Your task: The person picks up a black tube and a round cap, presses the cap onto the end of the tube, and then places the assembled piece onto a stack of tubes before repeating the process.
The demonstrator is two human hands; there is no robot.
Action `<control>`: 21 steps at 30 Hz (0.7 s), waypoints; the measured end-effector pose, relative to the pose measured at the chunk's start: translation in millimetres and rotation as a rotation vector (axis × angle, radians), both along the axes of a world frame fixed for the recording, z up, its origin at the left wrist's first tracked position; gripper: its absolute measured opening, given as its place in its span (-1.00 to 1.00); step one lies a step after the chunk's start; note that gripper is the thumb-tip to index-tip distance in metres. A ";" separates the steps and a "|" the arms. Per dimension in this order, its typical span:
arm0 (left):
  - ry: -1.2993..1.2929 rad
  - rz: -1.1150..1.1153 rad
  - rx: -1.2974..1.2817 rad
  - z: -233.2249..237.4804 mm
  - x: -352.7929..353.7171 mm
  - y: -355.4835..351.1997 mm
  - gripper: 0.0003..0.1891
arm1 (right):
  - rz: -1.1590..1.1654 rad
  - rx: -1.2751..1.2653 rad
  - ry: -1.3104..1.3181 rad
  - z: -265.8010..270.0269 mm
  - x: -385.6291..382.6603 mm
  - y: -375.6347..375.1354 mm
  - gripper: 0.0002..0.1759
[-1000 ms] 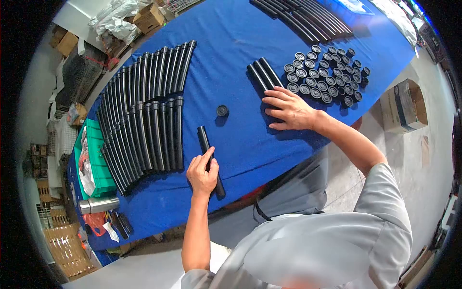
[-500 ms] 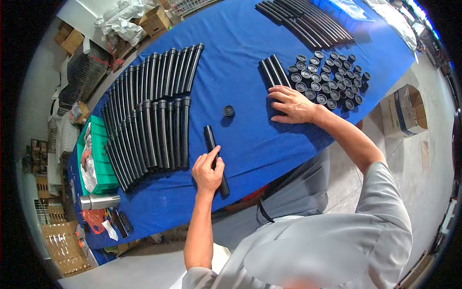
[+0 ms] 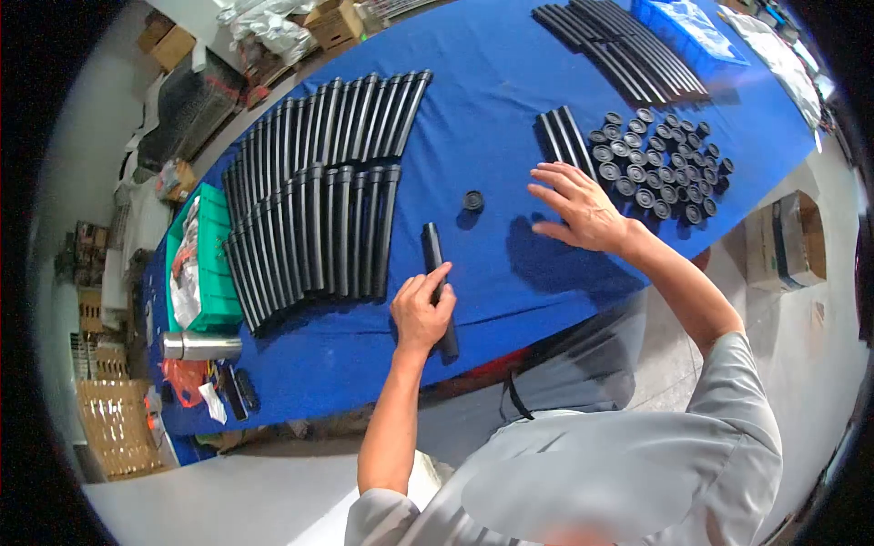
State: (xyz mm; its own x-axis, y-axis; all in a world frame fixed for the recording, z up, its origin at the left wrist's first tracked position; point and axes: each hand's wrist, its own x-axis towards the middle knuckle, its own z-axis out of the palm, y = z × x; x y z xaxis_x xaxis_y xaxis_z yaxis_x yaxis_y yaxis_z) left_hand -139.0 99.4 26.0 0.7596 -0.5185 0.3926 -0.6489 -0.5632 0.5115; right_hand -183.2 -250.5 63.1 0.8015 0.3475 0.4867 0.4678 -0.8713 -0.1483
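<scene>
My left hand (image 3: 422, 311) is closed around a black tube (image 3: 431, 240) lying on the blue cloth, its upper end sticking out beyond my fingers. A single round black cap (image 3: 472, 201) lies just above and to the right of that tube. With fingers spread and nothing in them, my right hand (image 3: 583, 211) hovers over the cloth, casting a shadow. Beyond its fingertips lie three black tubes (image 3: 566, 141) side by side. A cluster of loose black caps (image 3: 657, 164) spreads to the right of them.
Two rows of capped black tubes (image 3: 314, 227) fill the table's left part. A green crate (image 3: 217, 264) and a steel flask (image 3: 202, 346) stand at the left edge. More tubes (image 3: 628, 50) and a blue bin (image 3: 696, 36) are at the far right. A cardboard box (image 3: 787, 241) sits on the floor.
My right hand has come away from the three tubes, its fingers spreading. My left hand stays on its tube. The whole view has shifted, so the table appears further right.
</scene>
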 end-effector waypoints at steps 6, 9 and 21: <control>0.007 0.002 -0.009 -0.6 -1.0 -0.2 -0.65 | 0.015 0.495 -0.066 -9.2 52.9 72.1 -0.65; 0.005 0.017 0.020 2.6 -1.6 -0.4 -0.65 | 0.066 0.566 -0.141 -24.8 69.6 96.8 -0.69; 0.021 -0.008 0.019 6.2 0.4 -7.9 -0.66 | -0.140 0.305 0.020 -44.2 70.9 79.9 -0.24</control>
